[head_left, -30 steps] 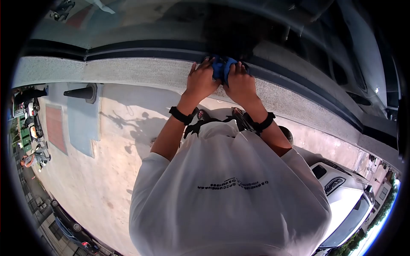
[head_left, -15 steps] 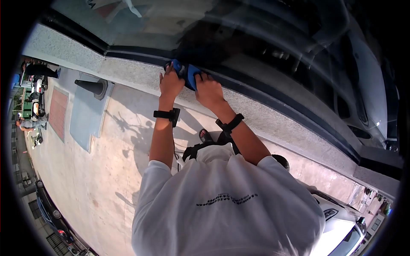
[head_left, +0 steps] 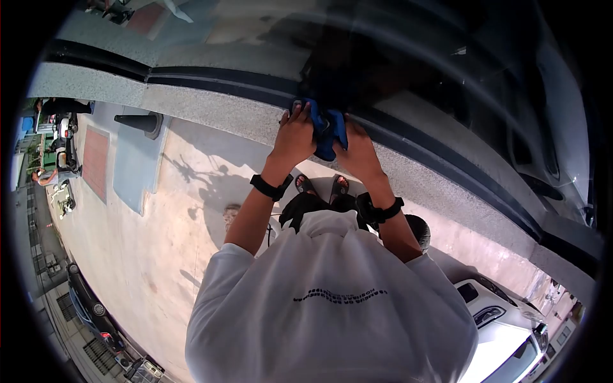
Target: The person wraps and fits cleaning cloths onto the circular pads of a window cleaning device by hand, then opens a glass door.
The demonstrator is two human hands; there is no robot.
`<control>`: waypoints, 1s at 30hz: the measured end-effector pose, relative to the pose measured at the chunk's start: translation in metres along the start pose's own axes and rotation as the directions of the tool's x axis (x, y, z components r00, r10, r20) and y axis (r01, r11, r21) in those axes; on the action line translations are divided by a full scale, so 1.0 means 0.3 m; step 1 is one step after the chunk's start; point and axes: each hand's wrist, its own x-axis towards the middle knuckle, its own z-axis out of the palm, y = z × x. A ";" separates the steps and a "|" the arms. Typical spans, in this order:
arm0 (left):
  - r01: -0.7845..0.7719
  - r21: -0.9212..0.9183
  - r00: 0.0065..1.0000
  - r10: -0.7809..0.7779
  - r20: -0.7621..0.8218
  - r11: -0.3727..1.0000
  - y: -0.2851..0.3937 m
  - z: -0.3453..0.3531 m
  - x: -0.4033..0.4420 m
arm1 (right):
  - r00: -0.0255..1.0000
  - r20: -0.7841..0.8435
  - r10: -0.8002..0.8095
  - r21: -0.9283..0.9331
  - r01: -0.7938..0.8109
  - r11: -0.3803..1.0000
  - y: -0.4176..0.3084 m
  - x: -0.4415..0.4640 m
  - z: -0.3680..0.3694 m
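Note:
A crumpled blue cloth with darker folds is bunched between my two hands, against the dark frame at the foot of a large glass pane. My left hand is closed on its left side, fingertips pressed into the fabric near the frame. From the other side my right hand grips the cloth, its fingers partly hidden by the folds. Beneath both hands runs a speckled stone ledge. Each wrist wears a black strap.
A dark traffic cone lies on its side in the view, to the left. A white car stands at lower right, a dark car at lower left. Motorcycles and people are at far left. My sandalled feet show below the ledge.
Both hands have moved right along the ledge with the blue cloth, and appear slightly lower in view. Both feet now show, where only one did before.

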 end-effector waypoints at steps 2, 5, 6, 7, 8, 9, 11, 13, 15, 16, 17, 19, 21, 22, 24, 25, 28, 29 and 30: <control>-0.012 0.008 1.000 0.012 -0.020 1.000 0.112 0.036 0.013 | 0.999 -0.023 0.027 0.023 -0.027 0.999 0.034 -0.053 -0.080; -0.040 0.097 0.999 0.039 0.014 0.994 0.321 0.008 0.043 | 0.990 -0.106 0.091 0.061 -0.085 0.995 0.061 -0.142 -0.177; -0.064 0.124 0.997 0.057 0.057 0.990 0.381 -0.004 0.062 | 0.981 -0.146 0.125 0.054 -0.118 0.992 0.076 -0.174 -0.185; -0.087 0.153 0.993 0.072 0.097 0.984 0.423 -0.004 0.079 | 0.970 -0.187 0.154 0.047 -0.148 0.988 0.085 -0.200 -0.193; -0.171 0.231 0.973 0.201 -0.115 0.958 0.443 0.030 0.087 | 0.960 -0.221 0.172 0.040 -0.167 0.985 0.089 -0.229 -0.204; -0.203 0.191 0.975 0.215 -0.045 0.960 0.468 0.039 0.107 | 0.952 -0.242 0.189 0.027 -0.188 0.982 0.100 -0.250 -0.212; -0.254 0.103 0.965 0.243 0.101 0.962 0.505 0.056 0.130 | 0.935 -0.274 0.226 0.006 -0.233 0.972 0.118 -0.287 -0.219; -0.306 0.101 0.950 0.310 -0.027 0.947 0.517 0.077 0.128 | 0.929 -0.317 0.192 -0.031 -0.213 0.977 0.116 -0.287 -0.237; -0.320 0.120 0.943 0.328 -0.055 0.940 0.521 0.070 0.129 | 0.912 -0.348 0.217 -0.043 -0.246 0.968 0.102 -0.276 -0.237; -0.283 0.004 0.959 0.283 -0.021 0.959 0.525 0.034 0.125 | 0.903 -0.360 0.236 -0.064 -0.276 0.959 0.097 -0.268 -0.234; -0.308 -0.008 0.951 0.308 -0.016 0.951 0.513 0.039 0.128 | 0.894 -0.369 0.254 -0.086 -0.305 0.948 0.095 -0.260 -0.229; -0.350 -0.033 0.937 0.350 -0.007 0.936 0.475 0.042 0.126 | 0.884 -0.389 0.261 -0.161 -0.344 0.925 0.085 -0.236 -0.219; -0.436 -0.101 0.898 0.425 -0.115 0.894 0.423 0.039 0.128 | 0.881 -0.412 0.234 -0.263 -0.361 0.895 0.070 -0.204 -0.207; -0.484 -0.132 0.872 0.464 -0.157 0.865 0.391 0.046 0.129 | 0.863 -0.429 0.266 -0.242 -0.394 0.887 0.065 -0.193 -0.191; -0.567 -0.181 0.822 0.536 -0.193 0.803 0.313 0.033 0.137 | 0.861 -0.462 0.214 -0.298 -0.377 0.877 0.050 -0.169 -0.139; -0.551 -0.245 0.834 0.526 -0.164 0.798 0.273 0.028 0.137 | 0.865 -0.468 0.179 -0.337 -0.363 0.869 0.044 -0.157 -0.123; -0.470 -0.350 0.869 0.494 -0.024 0.810 0.144 0.019 0.137 | 0.882 -0.411 0.233 -0.362 -0.392 0.846 -0.003 -0.108 -0.055; -0.469 -0.303 0.878 0.476 -0.058 0.829 0.102 0.012 0.132 | 0.886 -0.398 0.237 -0.366 -0.390 0.845 -0.025 -0.080 -0.022; -0.465 -0.256 0.884 0.460 -0.085 0.847 0.057 0.007 0.116 | 0.896 -0.382 0.226 -0.386 -0.377 0.842 -0.050 -0.050 0.015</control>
